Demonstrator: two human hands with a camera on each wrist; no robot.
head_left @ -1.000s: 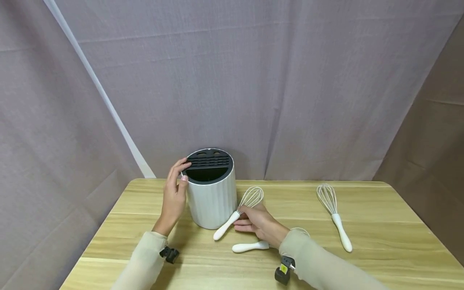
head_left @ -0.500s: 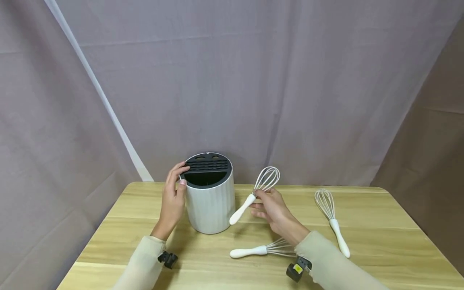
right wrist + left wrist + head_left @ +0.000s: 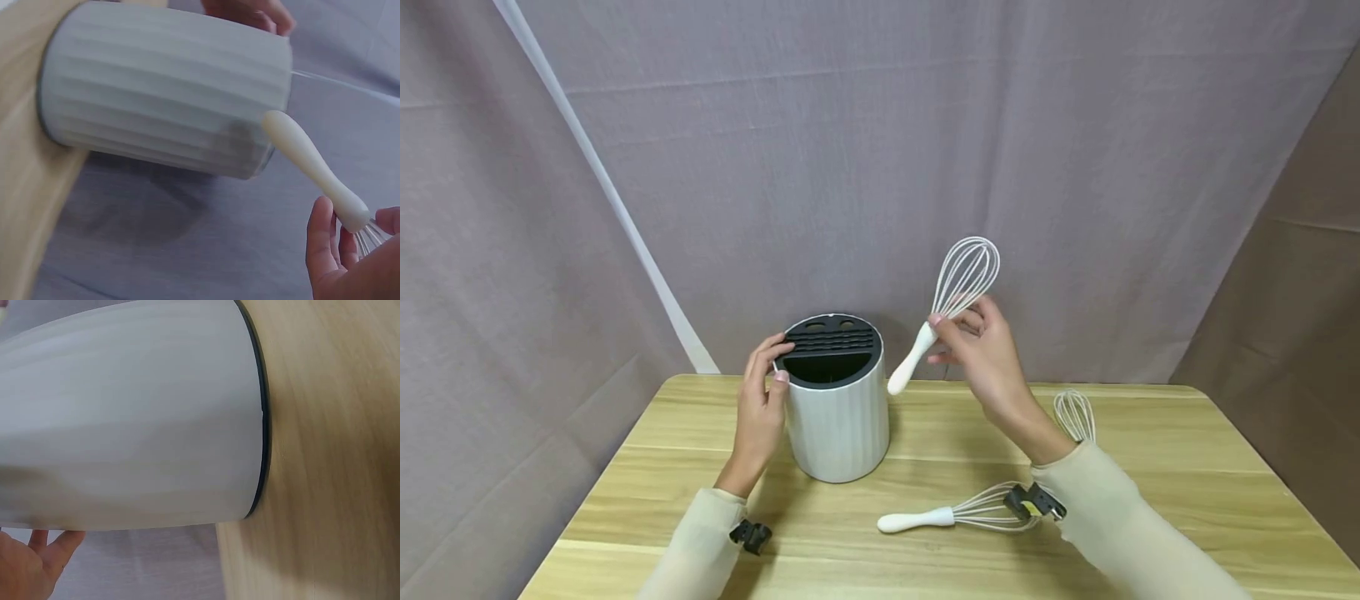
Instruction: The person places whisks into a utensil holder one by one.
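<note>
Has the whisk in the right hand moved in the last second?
Yes. The whisk has risen off the table; the right hand now holds it in the air, handle tip beside the white holder rim.

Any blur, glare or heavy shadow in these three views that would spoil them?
Head view: sharp, evenly lit, no glare; soft shadows under the holder and the lying whisk. Left wrist view: the holder's wall fills the frame, soft and smeared, its grooves barely readable. Right wrist view: mildly soft; the raised whisk throws a dim shadow onto the holder; right hand cropped at the edge.
</note>
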